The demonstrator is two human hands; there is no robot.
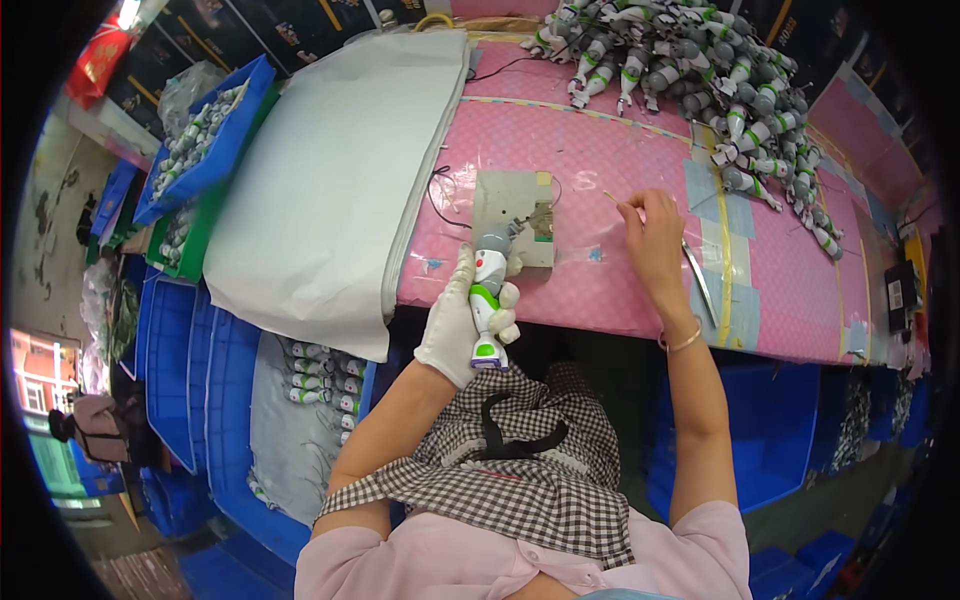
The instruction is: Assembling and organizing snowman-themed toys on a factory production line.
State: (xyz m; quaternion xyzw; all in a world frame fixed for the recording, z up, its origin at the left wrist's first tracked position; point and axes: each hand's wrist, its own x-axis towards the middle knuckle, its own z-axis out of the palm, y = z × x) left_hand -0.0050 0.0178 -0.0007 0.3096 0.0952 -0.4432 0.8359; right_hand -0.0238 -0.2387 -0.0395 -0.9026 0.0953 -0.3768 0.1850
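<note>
My gloved left hand is wrapped round a handheld device. Its body is white and grey with bright green trim and a red button, and its grey end points away from me, against a grey metal box with a green panel. Farther right, my bare right hand is raised over the pink-covered table, thumb and forefinger pinched together. A small yellowish tip shows at those fingers, too small to name. Beside the right wrist lies a thin, curved metal tool.
Many similar devices are heaped at the far right. A large white sheet covers the table's left side. Blue bins with grey parts stand beyond it; another blue bin below holds rows of devices. Black wires trail near the box.
</note>
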